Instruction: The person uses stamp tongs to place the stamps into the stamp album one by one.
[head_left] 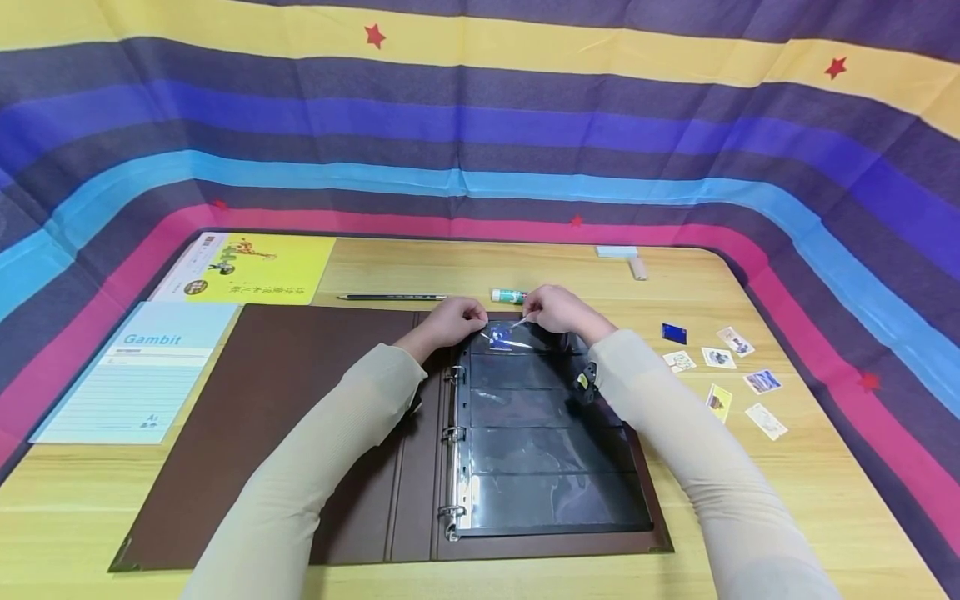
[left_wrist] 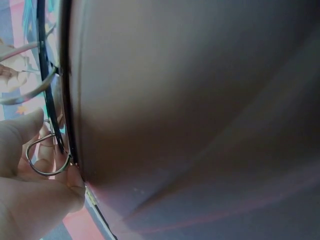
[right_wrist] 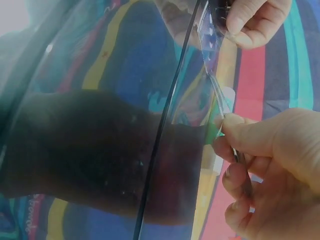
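Metal tweezers [right_wrist: 219, 93] pinched by right hand [head_left: 558, 310] | blue stamp [head_left: 500, 337] at tips | left hand [head_left: 453, 322] pinching black page [head_left: 555, 450]

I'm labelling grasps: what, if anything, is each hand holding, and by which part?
The right hand pinches slender silver metal tweezers around the middle of their arms; the left hand pinches the glossy black plastic pocket page by its top edge.

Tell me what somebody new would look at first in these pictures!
Probably the boldly striped cloth with red stars, hanging behind the table. Next, the big brown binder lying open in the middle, with a shiny black page on its right side. At that page's top, the right hand holds tweezers by a tiny blue picture.
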